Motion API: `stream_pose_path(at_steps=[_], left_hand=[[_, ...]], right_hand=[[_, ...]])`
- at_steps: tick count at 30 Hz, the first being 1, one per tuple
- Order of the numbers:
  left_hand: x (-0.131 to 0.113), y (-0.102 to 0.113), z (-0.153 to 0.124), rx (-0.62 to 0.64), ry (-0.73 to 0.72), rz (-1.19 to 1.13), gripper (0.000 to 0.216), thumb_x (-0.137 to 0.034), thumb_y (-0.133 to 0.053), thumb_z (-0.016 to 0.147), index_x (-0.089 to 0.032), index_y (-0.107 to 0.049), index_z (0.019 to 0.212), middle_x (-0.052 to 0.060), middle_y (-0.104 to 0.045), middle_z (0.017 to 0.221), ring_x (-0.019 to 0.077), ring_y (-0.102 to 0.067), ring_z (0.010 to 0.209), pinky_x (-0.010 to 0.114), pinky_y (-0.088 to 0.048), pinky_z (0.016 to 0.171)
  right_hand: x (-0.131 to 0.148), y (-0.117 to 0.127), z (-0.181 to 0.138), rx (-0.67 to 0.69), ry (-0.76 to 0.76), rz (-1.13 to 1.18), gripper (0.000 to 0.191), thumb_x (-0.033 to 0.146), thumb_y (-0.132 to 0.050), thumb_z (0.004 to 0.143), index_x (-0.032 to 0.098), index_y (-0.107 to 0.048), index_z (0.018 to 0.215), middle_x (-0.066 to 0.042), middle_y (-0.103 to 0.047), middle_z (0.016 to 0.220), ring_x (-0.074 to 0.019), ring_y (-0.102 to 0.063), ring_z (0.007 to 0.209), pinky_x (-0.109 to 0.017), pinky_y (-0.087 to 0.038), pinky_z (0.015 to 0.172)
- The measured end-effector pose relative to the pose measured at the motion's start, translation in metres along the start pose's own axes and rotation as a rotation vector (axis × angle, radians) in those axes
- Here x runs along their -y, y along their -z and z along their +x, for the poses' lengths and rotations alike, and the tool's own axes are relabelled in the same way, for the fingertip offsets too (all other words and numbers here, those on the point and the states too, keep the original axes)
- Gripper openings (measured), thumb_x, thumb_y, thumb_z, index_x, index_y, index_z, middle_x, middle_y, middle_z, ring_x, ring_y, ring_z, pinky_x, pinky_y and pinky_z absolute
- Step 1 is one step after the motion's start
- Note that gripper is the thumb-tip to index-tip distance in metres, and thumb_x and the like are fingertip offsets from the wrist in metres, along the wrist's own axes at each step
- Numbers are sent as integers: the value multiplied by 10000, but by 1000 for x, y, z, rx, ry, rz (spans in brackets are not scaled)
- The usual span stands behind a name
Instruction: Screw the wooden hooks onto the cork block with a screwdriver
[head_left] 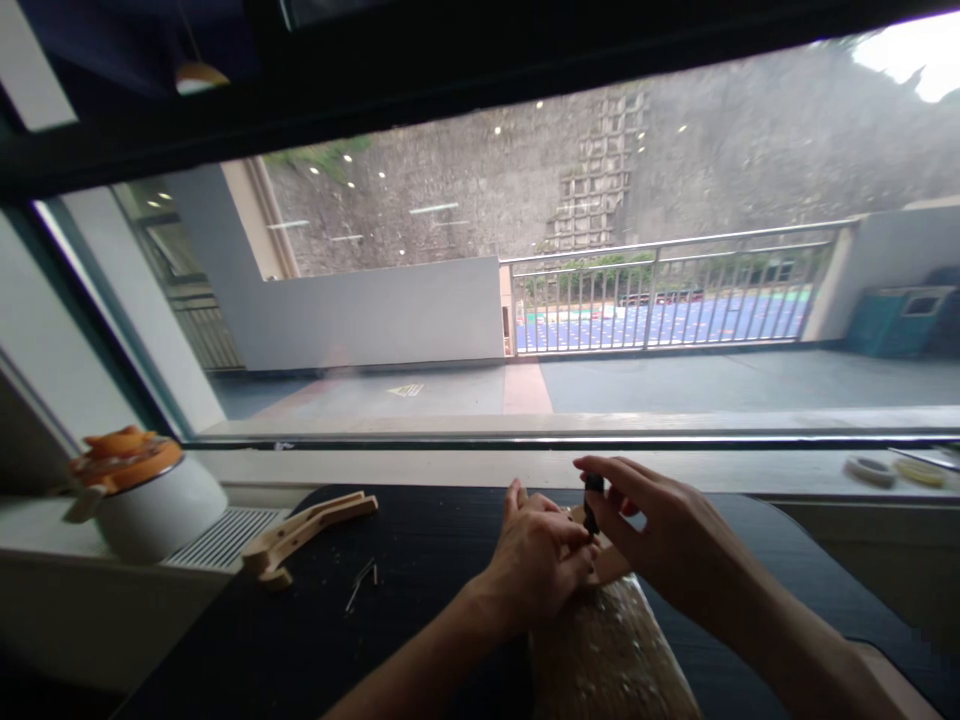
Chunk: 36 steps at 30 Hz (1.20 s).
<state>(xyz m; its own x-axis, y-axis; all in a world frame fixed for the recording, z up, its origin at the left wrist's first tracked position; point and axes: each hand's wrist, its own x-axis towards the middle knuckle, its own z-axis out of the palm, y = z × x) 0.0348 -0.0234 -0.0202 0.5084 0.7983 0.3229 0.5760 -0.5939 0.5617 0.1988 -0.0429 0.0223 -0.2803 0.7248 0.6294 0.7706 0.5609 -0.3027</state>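
Observation:
My left hand (534, 562) rests on the far end of a light wooden board (611, 655) speckled with white flecks, its fingers curled and pressing a small wooden piece I cannot make out. My right hand (660, 535) hovers just beside it, with thumb and fingers pinched round a small dark tool (592, 500) held upright over the same spot. Both hands are over a black table (390, 600) in front of a wide window.
A pale wooden slingshot-like frame (307, 532) lies to the left on the table, with a couple of thin metal pins (362, 583) near it. A white pot with an orange lid (142, 490) stands on the left ledge. Tape rolls (870, 468) sit on the sill at right.

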Motion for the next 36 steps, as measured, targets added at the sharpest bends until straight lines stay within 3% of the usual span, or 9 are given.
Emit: stream_pose_path(at_steps=[15,22,36], left_hand=[[2,-2,0,-13,-20,25,156,-280,-594,832,-225,-687,719,-11,-678,746,192,-562,959,575,-26,1099],[-1,1,0,8,-20,33,135,-272,-587,837,-246,-711,789,-9,-685,747,200,-560,977,568,-35,1102],[3,-2,0,-4,-16,28,152,-275,-591,831,-223,-681,720,-17,-667,732,195,-558,969,577,-21,1099]], right_hand=[[0,2,0,18,-4,-35,201,246,-495,887,236,-608,1052,-12,-692,890,-149,-641,678,-256,-463,576],[5,5,0,22,2,-53,302,224,-482,878,256,-582,1161,-23,-678,1094,-142,-658,715,-259,-473,595],[1,4,0,18,14,-72,240,231,-476,885,230,-623,1074,-27,-700,926,-149,-653,685,-253,-470,570]])
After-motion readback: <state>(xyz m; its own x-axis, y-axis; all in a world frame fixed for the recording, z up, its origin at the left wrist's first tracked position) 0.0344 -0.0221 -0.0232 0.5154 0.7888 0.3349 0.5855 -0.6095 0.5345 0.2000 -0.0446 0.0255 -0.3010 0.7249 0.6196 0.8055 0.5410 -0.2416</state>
